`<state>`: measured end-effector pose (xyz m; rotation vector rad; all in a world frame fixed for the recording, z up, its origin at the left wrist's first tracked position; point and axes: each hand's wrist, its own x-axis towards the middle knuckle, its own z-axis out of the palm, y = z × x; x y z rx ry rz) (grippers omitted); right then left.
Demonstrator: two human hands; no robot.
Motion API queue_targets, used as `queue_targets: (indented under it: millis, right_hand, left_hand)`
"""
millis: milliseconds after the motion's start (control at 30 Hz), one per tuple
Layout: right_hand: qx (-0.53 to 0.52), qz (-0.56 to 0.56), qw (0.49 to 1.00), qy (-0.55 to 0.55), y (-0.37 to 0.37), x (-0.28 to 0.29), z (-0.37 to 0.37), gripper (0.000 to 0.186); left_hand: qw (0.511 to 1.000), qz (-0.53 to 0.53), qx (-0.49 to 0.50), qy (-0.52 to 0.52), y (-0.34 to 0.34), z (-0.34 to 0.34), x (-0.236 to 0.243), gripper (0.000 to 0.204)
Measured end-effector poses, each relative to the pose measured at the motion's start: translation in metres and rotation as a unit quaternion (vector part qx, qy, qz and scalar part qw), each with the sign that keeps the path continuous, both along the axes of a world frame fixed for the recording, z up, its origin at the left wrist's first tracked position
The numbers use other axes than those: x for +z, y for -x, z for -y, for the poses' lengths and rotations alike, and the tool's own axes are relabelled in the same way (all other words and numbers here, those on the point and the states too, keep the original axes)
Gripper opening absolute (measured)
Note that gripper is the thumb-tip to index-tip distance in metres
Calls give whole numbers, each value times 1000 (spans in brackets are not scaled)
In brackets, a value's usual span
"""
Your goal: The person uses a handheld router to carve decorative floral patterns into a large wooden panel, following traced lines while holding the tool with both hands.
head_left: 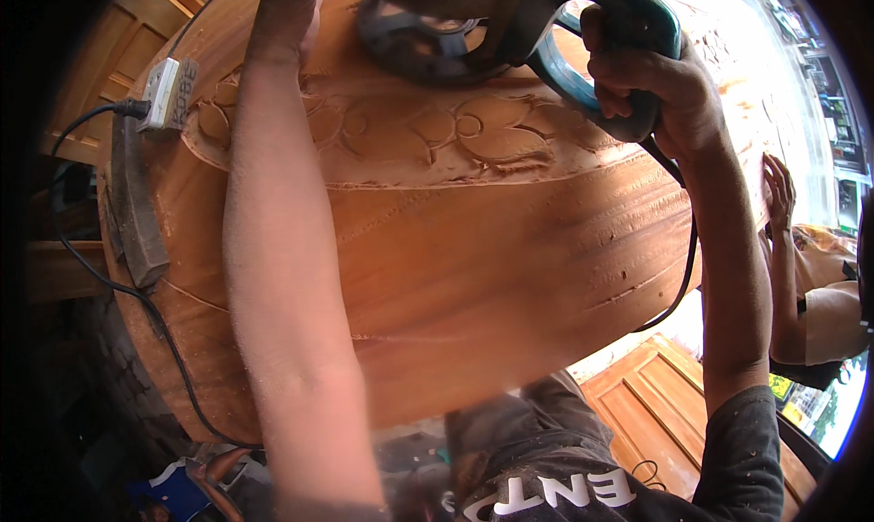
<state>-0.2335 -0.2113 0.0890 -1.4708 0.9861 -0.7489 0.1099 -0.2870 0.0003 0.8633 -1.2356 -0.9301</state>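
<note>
My right hand (651,90) is closed around the teal loop handle of a router (446,40), a power tool with a dark round open base. The tool sits over the carved band of a broad wooden panel (473,267). Flower and leaf outlines (464,131) are cut into that band just below the base. My left arm stretches across the panel, and my left hand (296,17) is at the top edge of the view, left of the router. The left fingers are cut off by the frame, so what they touch does not show.
A white socket strip (160,94) with a black plug (133,109) lies at the panel's left. Beside it is a grey-brown wooden block (141,212). Another person's hand (779,192) is at the right edge. Someone in blue (177,495) is lower left; a panelled door (660,404) lies lower right.
</note>
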Motion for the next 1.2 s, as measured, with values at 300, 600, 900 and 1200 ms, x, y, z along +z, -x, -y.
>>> queue_targets:
  millis: [300, 600, 900, 1200]
  right_hand:
    - [12, 4, 1000, -10, 5, 0, -2, 30]
    - [-13, 15, 1000, 0, -12, 6, -9, 33]
    - [8, -3, 1000, -5, -9, 3, -4, 32]
    - [14, -8, 1000, -5, -10, 2, -6, 28]
  left_hand:
    - [1000, -9, -1, 2, 2, -1, 1, 68]
    - [1000, -4, 1, 10, -10, 0, 2, 65]
    - [1000, -16, 4, -10, -13, -1, 7, 68]
    - [999, -42, -25, -4, -19, 3, 2, 67]
